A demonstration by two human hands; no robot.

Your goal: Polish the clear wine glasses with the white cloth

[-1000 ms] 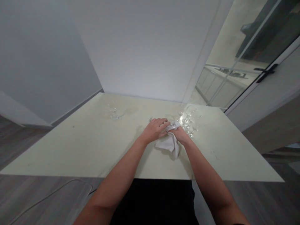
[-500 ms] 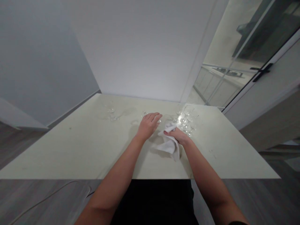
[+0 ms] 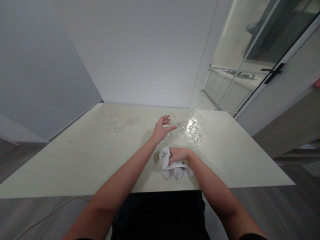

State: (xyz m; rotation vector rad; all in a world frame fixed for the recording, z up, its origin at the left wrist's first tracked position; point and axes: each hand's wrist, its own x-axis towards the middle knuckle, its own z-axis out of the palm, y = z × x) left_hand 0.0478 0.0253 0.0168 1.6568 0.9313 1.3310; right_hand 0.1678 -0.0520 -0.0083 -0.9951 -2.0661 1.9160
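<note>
A clear stemmed glass (image 3: 171,118) stands or hovers near the middle of the table, its round foot visible below. My left hand (image 3: 161,128) curves round it, fingers behind and thumb in front. Close to the table's near side, my right hand (image 3: 178,155) is closed on a crumpled white cloth (image 3: 175,171). Some of its fingers are tucked into the folds and hidden. To the right of the held glass, a cluster of clear stemmed glasses (image 3: 196,128) stands close together.
More clear glassware (image 3: 115,125) sits at the table's far left, faint against the pale top. The white table (image 3: 82,160) meets a white wall (image 3: 140,60) at the back. A glass-paned door (image 3: 240,56) is beyond the right side. A cable (image 3: 50,213) lies on the floor.
My left hand has moved right and turned so that it curves round the glass. My right hand has drawn the cloth nearer to me and bunched it. The view has shifted slightly.
</note>
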